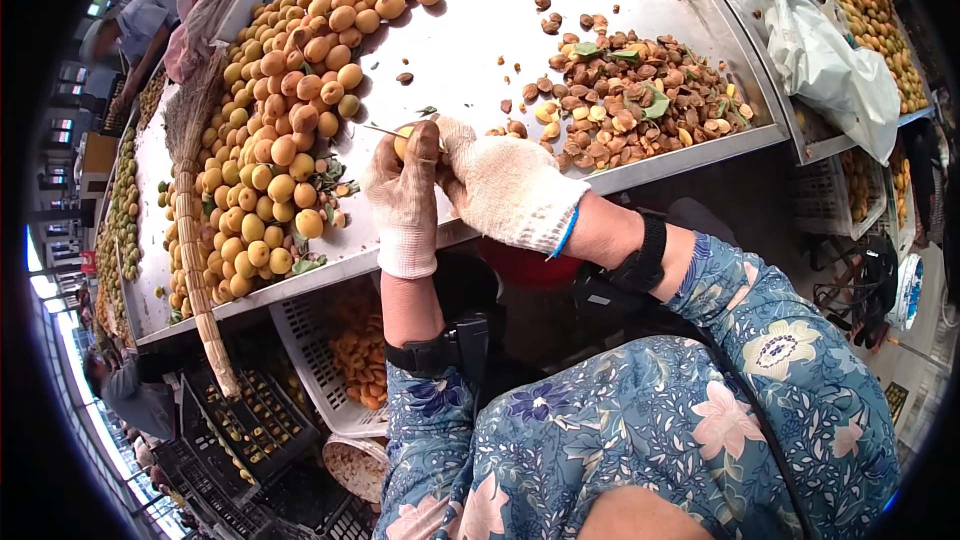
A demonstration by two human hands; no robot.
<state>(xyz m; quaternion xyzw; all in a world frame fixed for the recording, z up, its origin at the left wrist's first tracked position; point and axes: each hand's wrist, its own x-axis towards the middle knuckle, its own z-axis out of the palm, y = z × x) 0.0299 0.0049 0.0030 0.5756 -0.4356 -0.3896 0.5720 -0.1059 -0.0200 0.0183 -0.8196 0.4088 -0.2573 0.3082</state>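
My left hand (408,195), in a stained white work glove, is closed around a yellow apricot (402,146) above the near edge of the metal table (460,40). A thin, pale, pointed sliver (382,130) sticks out leftward by the fruit; what it belongs to is hidden. Against the left fingertips, my right hand (512,182), gloved in knitted white with a blue-edged cuff, has its fingers curled and pressed together. Whatever it grips is covered by the glove. Whole apricots (283,150) are heaped to the left, and brown apricot pits (630,90) lie piled to the right.
A straw broom (190,240) leans along the table's left side. Below stands a white crate (318,360) with orange fruit halves, beside black crates (245,420). A white plastic bag (835,65) hangs at the right. Another person (140,30) is at the far left.
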